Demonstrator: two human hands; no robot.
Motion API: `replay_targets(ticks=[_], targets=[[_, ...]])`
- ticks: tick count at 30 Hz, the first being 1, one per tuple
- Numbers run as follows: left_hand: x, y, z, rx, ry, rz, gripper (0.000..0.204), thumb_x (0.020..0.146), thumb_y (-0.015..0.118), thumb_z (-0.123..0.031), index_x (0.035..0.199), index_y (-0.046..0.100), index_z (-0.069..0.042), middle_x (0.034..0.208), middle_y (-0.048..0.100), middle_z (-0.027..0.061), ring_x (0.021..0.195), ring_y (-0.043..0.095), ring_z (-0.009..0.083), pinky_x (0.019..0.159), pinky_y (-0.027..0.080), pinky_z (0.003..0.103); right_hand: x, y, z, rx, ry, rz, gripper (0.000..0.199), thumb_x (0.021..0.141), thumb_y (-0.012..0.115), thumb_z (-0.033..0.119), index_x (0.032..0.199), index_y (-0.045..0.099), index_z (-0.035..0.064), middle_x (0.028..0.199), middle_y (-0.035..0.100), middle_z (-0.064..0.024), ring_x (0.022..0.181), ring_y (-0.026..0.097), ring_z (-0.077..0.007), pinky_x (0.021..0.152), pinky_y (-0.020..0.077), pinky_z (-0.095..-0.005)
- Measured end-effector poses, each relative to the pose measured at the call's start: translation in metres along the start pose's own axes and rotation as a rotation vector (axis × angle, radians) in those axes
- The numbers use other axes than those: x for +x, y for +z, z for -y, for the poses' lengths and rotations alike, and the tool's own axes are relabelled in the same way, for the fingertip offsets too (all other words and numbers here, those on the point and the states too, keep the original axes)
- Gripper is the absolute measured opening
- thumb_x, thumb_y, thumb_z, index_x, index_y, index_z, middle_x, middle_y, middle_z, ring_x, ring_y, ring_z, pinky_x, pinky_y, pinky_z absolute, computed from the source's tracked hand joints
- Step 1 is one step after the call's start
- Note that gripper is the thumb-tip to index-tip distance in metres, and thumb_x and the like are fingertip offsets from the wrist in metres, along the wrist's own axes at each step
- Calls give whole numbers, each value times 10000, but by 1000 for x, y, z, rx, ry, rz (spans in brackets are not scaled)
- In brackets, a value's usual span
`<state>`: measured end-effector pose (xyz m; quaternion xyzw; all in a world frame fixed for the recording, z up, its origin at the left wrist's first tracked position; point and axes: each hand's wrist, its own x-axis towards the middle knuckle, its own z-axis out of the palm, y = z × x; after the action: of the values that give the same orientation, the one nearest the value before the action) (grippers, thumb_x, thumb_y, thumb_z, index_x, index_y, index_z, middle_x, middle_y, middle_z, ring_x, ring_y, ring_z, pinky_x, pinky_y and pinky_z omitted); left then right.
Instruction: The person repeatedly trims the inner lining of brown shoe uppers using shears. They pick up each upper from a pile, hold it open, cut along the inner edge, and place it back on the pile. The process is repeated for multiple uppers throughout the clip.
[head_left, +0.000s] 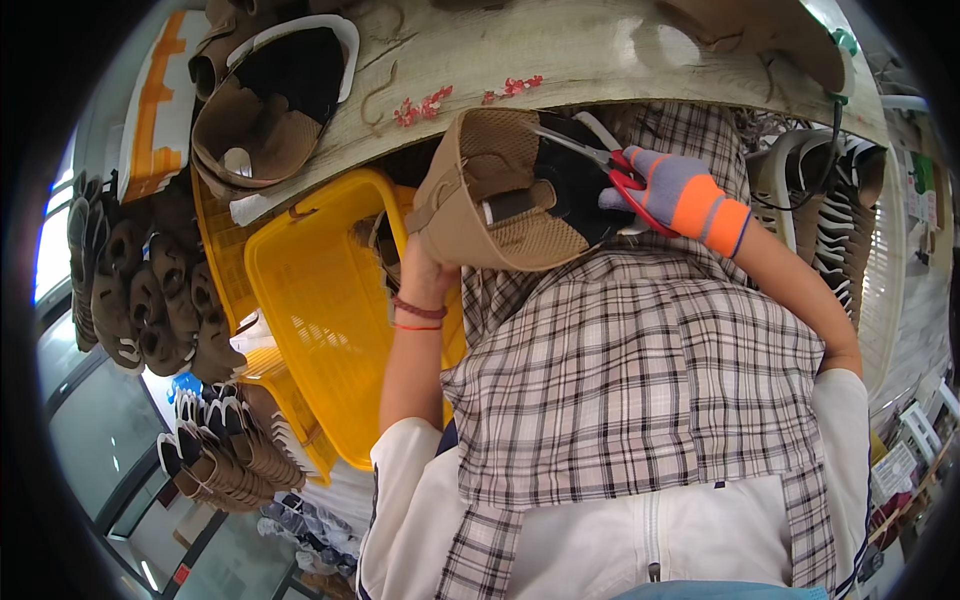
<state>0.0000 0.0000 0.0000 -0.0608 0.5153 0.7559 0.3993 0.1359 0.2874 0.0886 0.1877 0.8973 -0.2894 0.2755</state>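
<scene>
A brown cap with mesh panels and a black inner front is held over my lap, its hollow side facing up. My left hand grips it from the left; the cap hides most of the fingers. My right hand, in a grey and orange glove, is closed round the red handles of a pair of scissors. Their metal blades reach over the cap's black lining, slightly parted. Whether the tips touch the fabric, I cannot tell. A similar cap with a white-edged peak lies on the table's left end.
The pale worn table runs along the far side. Yellow plastic baskets stand at my left, near piles of brown caps and a nested stack. At right, more stacked caps sit in a white basket. A dark cord hangs there.
</scene>
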Motion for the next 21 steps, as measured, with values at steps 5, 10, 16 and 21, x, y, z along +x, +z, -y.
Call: replay_targets(ticks=[5,10,16,21], targets=[[-31,-25,-39,-140,-620,331,337,836,680,-30,1144,544,-37,1004,639,65,874,624,157,787,525,288,-7,31,-16,-153,-368,-247,435,833,651,350,1107,575,21,910,635,-161,890,610,-318,789,490,-385],[-36,-31,-6,15,-420,179,305,800,699,18,1054,539,-38,907,647,42,785,630,106,734,512,226,-15,25,-13,-395,-371,69,345,802,639,299,1001,618,18,902,649,-144,864,627,-316,747,514,-385],[-44,-20,-2,77,-368,132,267,792,720,5,974,538,-66,795,625,-12,733,624,78,642,509,201,-17,17,8,-474,-386,106,343,781,670,309,972,626,27,872,659,-127,844,642,-301,712,519,-379],[-49,-11,-6,139,-378,97,224,798,729,-29,932,555,-71,755,612,-19,624,621,75,436,496,214,-14,20,15,-545,-422,78,336,777,689,330,971,640,60,860,669,-103,785,661,-273,653,519,-373]])
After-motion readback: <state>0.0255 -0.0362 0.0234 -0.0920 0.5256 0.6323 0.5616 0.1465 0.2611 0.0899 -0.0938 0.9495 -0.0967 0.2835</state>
